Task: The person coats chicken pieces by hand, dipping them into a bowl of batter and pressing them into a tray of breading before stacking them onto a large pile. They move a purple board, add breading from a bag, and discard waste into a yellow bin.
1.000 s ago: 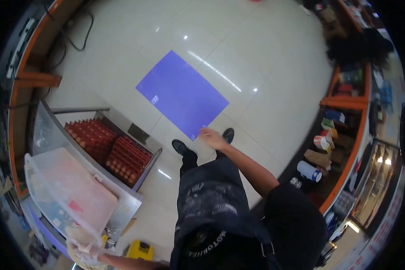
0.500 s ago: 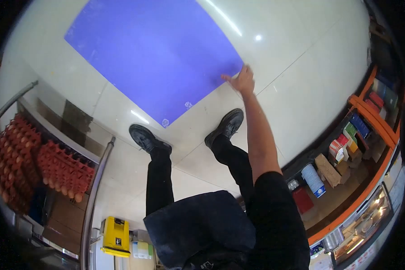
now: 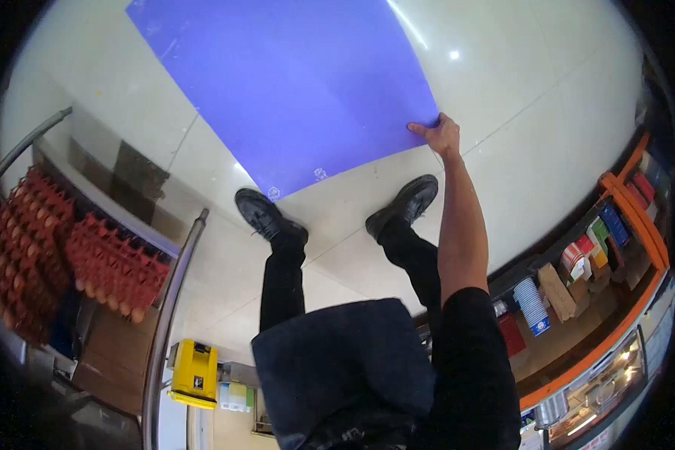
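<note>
A large flat purple sheet (image 3: 292,82) with small white marks near its closest corner spreads across the pale tiled floor. My right hand (image 3: 444,136) pinches its right corner, the thumb lying on top and the fingers at the edge, partly hidden underneath. That side appears slightly raised, while the closest corner lies by the toe of my left shoe (image 3: 266,214). My left hand is out of view.
My right shoe (image 3: 403,204) stands below the sheet's near edge. Red egg trays (image 3: 116,262) sit at left behind a metal rail (image 3: 174,300). A yellow box (image 3: 195,371) is at lower left. An orange-edged shelf (image 3: 637,217) with cups and cartons lines the right.
My right hand, fingers spread at the sheet's edge before, has closed on its corner. The sheet's near right edge has swung and lifted a little. The whole view has shifted too.
</note>
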`<action>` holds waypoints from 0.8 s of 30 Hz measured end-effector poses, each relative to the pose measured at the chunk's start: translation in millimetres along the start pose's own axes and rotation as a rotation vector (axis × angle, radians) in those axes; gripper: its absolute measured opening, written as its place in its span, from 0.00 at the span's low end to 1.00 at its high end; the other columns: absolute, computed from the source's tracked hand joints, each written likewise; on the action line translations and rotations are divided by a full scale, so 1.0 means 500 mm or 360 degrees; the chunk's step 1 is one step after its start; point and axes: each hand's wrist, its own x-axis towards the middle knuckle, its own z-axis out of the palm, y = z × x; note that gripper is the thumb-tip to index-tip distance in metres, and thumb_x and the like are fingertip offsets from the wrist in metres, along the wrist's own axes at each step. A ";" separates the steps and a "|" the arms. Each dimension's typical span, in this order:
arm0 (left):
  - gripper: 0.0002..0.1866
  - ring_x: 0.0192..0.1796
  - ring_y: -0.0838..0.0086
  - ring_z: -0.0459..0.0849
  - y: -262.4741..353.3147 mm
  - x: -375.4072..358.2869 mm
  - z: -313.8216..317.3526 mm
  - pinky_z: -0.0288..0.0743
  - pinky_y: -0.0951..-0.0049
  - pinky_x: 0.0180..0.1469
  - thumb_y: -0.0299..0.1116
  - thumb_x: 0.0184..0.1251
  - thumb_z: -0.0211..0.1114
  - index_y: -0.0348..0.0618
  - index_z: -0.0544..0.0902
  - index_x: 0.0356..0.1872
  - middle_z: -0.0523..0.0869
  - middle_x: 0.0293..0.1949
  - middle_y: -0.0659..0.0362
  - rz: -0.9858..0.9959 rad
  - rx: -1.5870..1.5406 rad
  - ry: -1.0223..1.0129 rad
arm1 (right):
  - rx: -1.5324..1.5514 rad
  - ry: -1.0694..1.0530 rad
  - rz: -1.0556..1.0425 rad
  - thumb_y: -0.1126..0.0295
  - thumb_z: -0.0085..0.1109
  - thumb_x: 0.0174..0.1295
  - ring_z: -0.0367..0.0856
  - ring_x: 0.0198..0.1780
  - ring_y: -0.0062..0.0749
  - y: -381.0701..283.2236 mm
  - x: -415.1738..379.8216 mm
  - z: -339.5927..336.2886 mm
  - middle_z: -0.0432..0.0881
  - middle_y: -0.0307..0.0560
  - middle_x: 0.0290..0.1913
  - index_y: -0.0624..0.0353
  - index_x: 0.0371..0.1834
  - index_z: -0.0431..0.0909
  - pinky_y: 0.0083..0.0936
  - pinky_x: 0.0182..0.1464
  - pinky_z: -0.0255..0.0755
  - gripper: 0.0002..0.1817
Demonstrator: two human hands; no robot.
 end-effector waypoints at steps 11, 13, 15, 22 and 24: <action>0.17 0.47 0.66 0.82 0.139 0.122 -0.243 0.74 0.62 0.51 0.40 0.60 0.62 0.44 0.80 0.48 0.85 0.44 0.58 0.0827 -0.0472 0.0263 | 0.1204 0.0069 -0.0154 0.75 0.61 0.61 0.80 0.42 0.23 -0.399 -0.734 -0.626 0.84 0.42 0.39 0.63 0.49 0.79 0.25 0.45 0.75 0.13; 0.17 0.46 0.66 0.82 0.130 0.116 -0.371 0.74 0.63 0.51 0.40 0.61 0.62 0.44 0.80 0.48 0.85 0.44 0.58 0.0936 -0.0505 0.0397 | 0.1397 0.0132 -0.0315 0.74 0.61 0.62 0.80 0.41 0.22 -0.427 -0.840 -0.760 0.84 0.42 0.39 0.64 0.50 0.78 0.24 0.44 0.75 0.13; 0.17 0.46 0.66 0.82 0.101 0.099 -0.510 0.74 0.63 0.51 0.40 0.61 0.62 0.44 0.80 0.48 0.85 0.44 0.58 0.1037 -0.0540 0.0549 | 0.1672 0.0142 -0.0436 0.73 0.61 0.63 0.80 0.40 0.22 -0.421 -0.973 -0.867 0.83 0.41 0.39 0.64 0.50 0.77 0.23 0.44 0.76 0.14; 0.16 0.46 0.66 0.82 -0.202 0.005 -0.886 0.74 0.64 0.51 0.40 0.63 0.61 0.44 0.80 0.48 0.85 0.44 0.58 0.1075 -0.0733 0.1187 | 0.2381 0.0287 -0.0819 0.70 0.59 0.65 0.78 0.44 0.23 -0.340 -1.233 -1.029 0.81 0.41 0.44 0.61 0.57 0.73 0.23 0.46 0.74 0.18; 0.16 0.46 0.66 0.82 -0.365 -0.080 -0.933 0.74 0.64 0.51 0.40 0.63 0.61 0.44 0.80 0.49 0.85 0.43 0.58 0.0876 -0.0713 0.1352 | 0.2567 0.0405 -0.0796 0.74 0.56 0.64 0.78 0.49 0.29 -0.306 -1.234 -1.026 0.79 0.43 0.49 0.60 0.62 0.69 0.27 0.51 0.74 0.21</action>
